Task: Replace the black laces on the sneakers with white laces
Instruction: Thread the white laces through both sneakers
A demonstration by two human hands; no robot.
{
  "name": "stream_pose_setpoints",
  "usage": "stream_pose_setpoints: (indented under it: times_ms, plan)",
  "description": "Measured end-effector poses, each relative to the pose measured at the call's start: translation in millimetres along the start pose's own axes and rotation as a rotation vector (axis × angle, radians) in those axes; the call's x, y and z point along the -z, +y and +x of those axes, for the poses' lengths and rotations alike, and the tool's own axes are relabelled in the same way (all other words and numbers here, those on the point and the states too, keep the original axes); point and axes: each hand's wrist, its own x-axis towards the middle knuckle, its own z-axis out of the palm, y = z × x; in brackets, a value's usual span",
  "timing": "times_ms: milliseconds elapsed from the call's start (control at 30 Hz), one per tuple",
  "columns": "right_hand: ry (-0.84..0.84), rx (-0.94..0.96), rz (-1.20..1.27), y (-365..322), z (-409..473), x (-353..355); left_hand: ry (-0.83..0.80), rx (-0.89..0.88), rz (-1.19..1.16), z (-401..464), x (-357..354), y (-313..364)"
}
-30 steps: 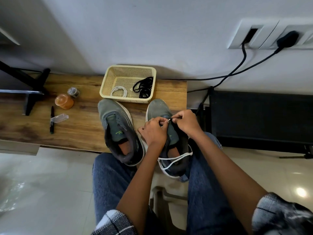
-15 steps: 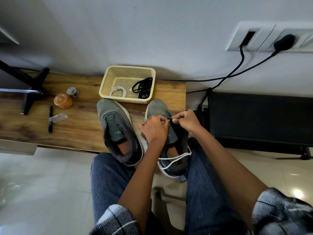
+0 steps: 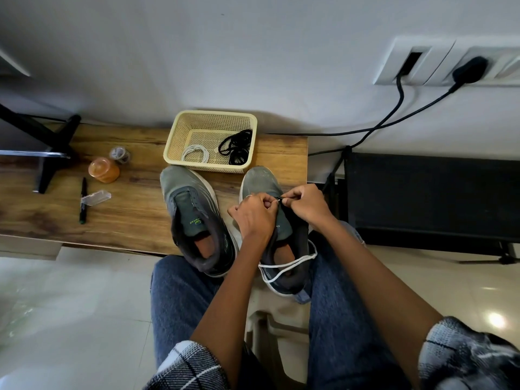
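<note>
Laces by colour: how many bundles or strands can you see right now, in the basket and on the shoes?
White laces: 2, a coil in the basket and one on the right sneaker
Black laces: 1 bundle in the basket
Total: 3

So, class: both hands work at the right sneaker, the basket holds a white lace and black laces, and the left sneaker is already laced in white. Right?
Not quite. In the head view the left sneaker has no lace at all. The rest stands.

You had both sneakers [image 3: 197, 218] side by side at the table's [image 3: 135, 220] near edge, the basket [image 3: 211, 119] behind them, the jar [image 3: 103, 170] and pen [image 3: 83, 201] to their left.
</note>
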Motion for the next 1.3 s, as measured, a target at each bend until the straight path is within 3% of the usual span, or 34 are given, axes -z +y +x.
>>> stream_pose_setpoints:
  times_ms: [467,667,900,1300]
  plan:
    - [-0.024,-0.022,0.065,-2.3,-3.5,2.5,-0.002,0.037,-0.101,-4.8,-1.7,-4.4]
    - [-0.001,-0.016,0.092,-0.9,-4.7,-2.3,0.035,0.042,-0.039,-5.2,-4.9,-1.4]
    - [0.005,0.015,0.101,0.7,-8.5,-3.0,0.047,-0.072,0.089,-5.8,-4.4,-1.1]
    - [0.012,0.029,0.066,-0.8,-7.2,-0.6,0.065,-0.082,-0.082,-8.9,4.6,3.0]
